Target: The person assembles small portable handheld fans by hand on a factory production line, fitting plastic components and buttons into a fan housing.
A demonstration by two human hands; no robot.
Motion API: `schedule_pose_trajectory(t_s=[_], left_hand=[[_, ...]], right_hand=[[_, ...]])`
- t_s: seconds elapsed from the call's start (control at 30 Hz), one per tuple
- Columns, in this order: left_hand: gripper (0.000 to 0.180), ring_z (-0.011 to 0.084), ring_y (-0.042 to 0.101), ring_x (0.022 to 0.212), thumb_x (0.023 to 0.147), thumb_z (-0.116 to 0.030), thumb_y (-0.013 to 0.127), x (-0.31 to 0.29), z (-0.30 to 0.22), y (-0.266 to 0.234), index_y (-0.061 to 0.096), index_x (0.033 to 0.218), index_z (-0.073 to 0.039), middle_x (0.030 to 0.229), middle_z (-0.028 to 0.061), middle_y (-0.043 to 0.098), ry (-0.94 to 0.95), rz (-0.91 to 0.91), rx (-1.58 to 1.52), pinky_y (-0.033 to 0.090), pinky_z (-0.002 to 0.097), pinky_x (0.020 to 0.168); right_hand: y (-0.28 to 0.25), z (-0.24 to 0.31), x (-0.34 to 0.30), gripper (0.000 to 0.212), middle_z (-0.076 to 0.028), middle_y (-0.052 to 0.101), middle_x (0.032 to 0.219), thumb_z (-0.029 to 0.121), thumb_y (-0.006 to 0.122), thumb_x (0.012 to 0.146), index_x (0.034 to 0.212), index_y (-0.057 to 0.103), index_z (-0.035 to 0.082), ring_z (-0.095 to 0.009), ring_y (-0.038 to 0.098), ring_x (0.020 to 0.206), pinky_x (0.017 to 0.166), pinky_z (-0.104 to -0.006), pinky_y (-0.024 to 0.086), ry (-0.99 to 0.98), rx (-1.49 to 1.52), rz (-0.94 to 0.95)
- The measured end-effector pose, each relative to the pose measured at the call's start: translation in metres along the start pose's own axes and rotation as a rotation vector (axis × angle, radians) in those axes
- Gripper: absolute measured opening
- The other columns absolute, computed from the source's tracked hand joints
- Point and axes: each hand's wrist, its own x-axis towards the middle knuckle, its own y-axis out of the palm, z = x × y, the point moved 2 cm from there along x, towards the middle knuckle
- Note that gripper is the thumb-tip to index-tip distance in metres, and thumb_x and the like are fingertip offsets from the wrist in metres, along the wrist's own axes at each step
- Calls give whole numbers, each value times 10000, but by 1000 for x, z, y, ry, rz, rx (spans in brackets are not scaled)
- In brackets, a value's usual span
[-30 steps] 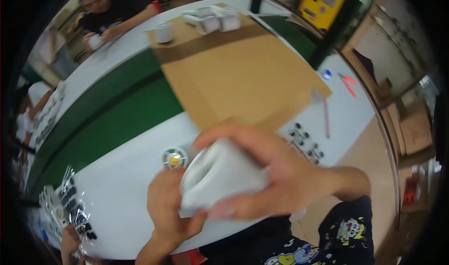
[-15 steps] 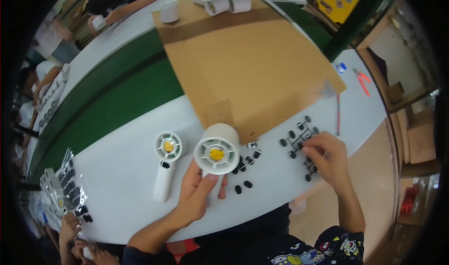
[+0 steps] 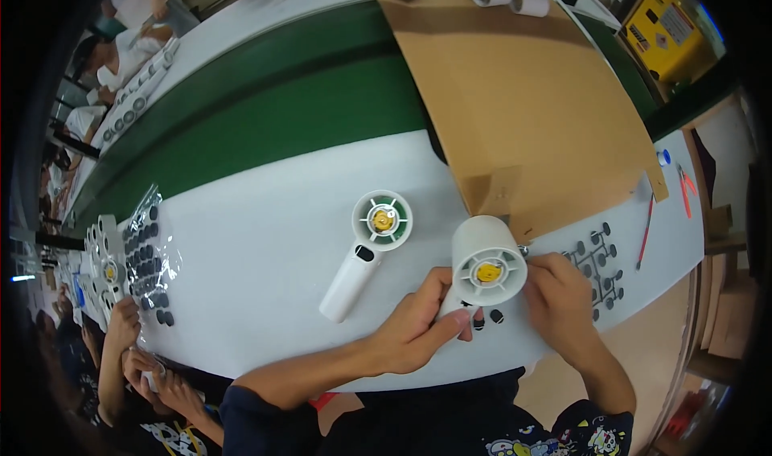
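Since the earlier frame, my right hand (image 3: 567,299) has moved from over a branching frame of black parts (image 3: 601,267) to nearer the close corner of the brown cardboard sheet (image 3: 531,94), which serves as landmark throughout. White and fan-shaped, the held device (image 3: 482,243) is in my left hand (image 3: 418,319), raised just on my side of that corner, its spoked ring and yellow centre turned toward me. My left fingers wrap its handle, with the thumb pressed along it. My right fingers are curled inward, but the device's head partly hides their tips, so I cannot tell whether they pinch anything.

Loose black pieces (image 3: 497,316) lie on my side of the sheet; the frame of black parts is just off its near edge, toward the right. A second white device (image 3: 354,279) lies left of the sheet, touched by neither hand.

I judge the step in hand to be handling a small part beside the held device. The next move seems to call for a steady left grip and a fine right-hand pinch.
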Motion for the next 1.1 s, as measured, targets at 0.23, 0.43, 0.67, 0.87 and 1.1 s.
schedule_pose_trajectory(t_s=[0.23, 0.43, 0.67, 0.87, 1.1], left_hand=[[304, 140, 520, 822, 927, -48, 388, -10, -1, 9, 259, 1193, 19, 1036, 127, 472, 10, 36, -221, 466, 293, 755], [339, 149, 532, 827, 945, -68, 362, -21, 1, 18, 176, 1221, -2, 1043, 132, 466, -5, -116, -357, 476, 295, 739], [380, 205, 586, 806, 943, -83, 338, -16, 8, 15, 113, 1249, -72, 1064, 162, 467, -123, -120, -239, 498, 334, 729], [397, 160, 545, 806, 951, -118, 407, -20, 18, 13, 178, 1248, 11, 999, 135, 507, -43, -157, -159, 472, 304, 705], [394, 197, 579, 776, 947, -138, 429, -19, 15, 14, 199, 1229, 14, 939, 164, 555, -52, -154, -86, 463, 316, 698]], right_hand=[[-1, -3, -21, 132, -71, 557, 733, -29, 696, 699, 818, 653, 9, -174, 539, 578, 501, -250, 432, 249, 143, 90], [4, -10, -35, 178, -73, 557, 792, -19, 731, 660, 816, 654, 15, -185, 538, 630, 534, -266, 437, 165, 70, -51], [3, -12, -32, 199, -90, 571, 773, -11, 716, 667, 833, 614, 26, -230, 550, 631, 522, -291, 437, 41, 46, -43], [16, 44, 1, 249, -55, 590, 769, 12, 732, 634, 857, 632, 64, -190, 549, 591, 486, -264, 434, -246, 216, -177], [33, 42, 4, 276, -63, 591, 790, 6, 702, 589, 861, 659, 30, -187, 562, 606, 498, -256, 449, -359, 144, -202]])
